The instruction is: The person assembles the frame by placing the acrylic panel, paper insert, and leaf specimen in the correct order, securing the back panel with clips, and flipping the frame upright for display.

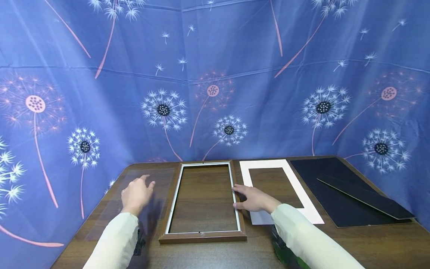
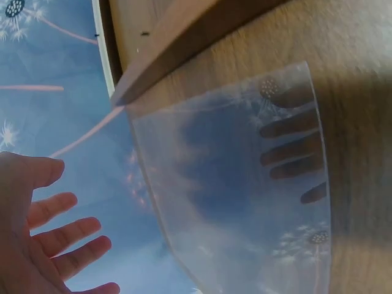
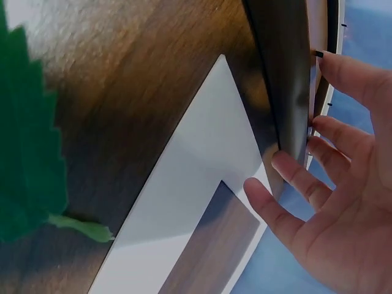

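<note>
A brown picture frame (image 1: 203, 238) with a white inner lip lies face down mid-table, the wood showing through its opening. My right hand (image 1: 252, 198) is at the frame's right side, fingers spread, thumb and fingertips right at its edge. In the right wrist view those fingers (image 3: 300, 177) are extended beside the frame's side. To the left, my left hand (image 1: 137, 193) hovers over a clear sheet (image 1: 104, 215), fingers loosely extended and holding nothing. The left wrist view shows the hand apart from the sheet, whose surface mirrors the fingers and the curtain.
Right of the frame lies a white mat (image 1: 304, 194) with a rectangular window. Beyond it is a black backing board (image 1: 322, 201) with a stand flap (image 1: 366, 196) raised across it. A green leaf (image 3: 30, 141) shows by my right wrist. A blue dandelion-print curtain (image 1: 215, 48) hangs behind the table.
</note>
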Available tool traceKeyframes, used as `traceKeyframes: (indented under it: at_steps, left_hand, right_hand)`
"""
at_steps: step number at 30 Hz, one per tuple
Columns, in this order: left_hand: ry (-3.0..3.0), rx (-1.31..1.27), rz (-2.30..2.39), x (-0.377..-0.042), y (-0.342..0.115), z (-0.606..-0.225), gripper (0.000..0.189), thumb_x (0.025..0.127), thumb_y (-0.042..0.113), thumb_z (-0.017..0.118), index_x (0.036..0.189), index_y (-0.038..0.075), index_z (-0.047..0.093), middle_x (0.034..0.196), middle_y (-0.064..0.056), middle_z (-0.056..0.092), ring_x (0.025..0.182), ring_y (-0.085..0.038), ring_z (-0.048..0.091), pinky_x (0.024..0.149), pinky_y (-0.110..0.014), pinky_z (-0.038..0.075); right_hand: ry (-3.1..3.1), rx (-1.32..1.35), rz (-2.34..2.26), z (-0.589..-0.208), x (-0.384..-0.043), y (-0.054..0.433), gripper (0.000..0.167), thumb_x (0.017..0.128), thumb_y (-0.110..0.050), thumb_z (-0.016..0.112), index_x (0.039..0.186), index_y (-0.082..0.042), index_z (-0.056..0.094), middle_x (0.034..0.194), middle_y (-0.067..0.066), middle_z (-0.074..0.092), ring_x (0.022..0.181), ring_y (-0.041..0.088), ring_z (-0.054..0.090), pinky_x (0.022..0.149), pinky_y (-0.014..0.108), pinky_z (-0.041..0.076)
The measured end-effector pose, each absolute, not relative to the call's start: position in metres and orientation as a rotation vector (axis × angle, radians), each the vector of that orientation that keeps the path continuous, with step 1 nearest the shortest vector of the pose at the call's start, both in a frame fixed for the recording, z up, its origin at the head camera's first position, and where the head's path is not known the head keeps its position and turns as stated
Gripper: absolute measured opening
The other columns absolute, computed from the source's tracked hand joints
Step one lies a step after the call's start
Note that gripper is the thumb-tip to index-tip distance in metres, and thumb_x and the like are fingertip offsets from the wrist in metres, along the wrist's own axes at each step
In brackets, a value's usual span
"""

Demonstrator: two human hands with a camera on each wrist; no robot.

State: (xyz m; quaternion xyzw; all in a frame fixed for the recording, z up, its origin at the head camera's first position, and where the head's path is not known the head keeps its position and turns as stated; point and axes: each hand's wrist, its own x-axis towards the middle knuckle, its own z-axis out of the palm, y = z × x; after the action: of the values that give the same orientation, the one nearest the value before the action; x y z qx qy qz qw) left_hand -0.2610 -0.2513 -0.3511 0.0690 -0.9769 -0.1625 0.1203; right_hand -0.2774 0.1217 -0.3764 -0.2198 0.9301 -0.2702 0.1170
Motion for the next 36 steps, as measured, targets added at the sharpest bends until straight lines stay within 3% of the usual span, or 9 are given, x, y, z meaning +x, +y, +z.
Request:
traceKeyframes:
  at_steps: [17, 28, 36]
  left_hand:
    - [-2.969, 0.393, -0.51, -0.255, -0.294, -0.361, 0.056, 0.101, 0.03, 0.058, 0.145, -0.003, 0.046, 0.141, -0.036, 0.049, 0.12, -0.058, 0.052, 0.093, -0.071, 0.039]
    - [-3.06, 0.697, -0.504, -0.248, -0.314, -0.369, 0.068, 0.093, 0.039, 0.065, 0.122, -0.02, 0.052, 0.123, -0.045, 0.054, 0.11, -0.063, 0.055, 0.092, -0.07, 0.041]
    - [-3.097, 0.894, -0.548, -0.248, -0.319, -0.372, 0.082, 0.092, 0.045, 0.067, 0.133, -0.022, 0.043, 0.135, -0.048, 0.043, 0.124, -0.066, 0.045, 0.102, -0.07, 0.035]
  right_hand:
    - [2.702, -0.693, -0.718, -0.375, -0.277, 0.132, 0.062, 0.099, -0.027, 0.066, 0.152, -0.001, 0.045, 0.161, 0.018, 0.034, 0.146, 0.046, 0.032, 0.114, 0.062, 0.029]
    - [2.714, -0.702, -0.721, -0.373, -0.274, 0.136, 0.063, 0.096, -0.025, 0.072, 0.149, 0.0, 0.048, 0.161, 0.02, 0.035, 0.145, 0.046, 0.032, 0.114, 0.062, 0.029]
    - [2.731, -0.677, -0.717, -0.375, -0.279, 0.136, 0.062, 0.097, -0.028, 0.07, 0.15, -0.003, 0.048, 0.161, 0.017, 0.036, 0.144, 0.046, 0.034, 0.113, 0.062, 0.03]
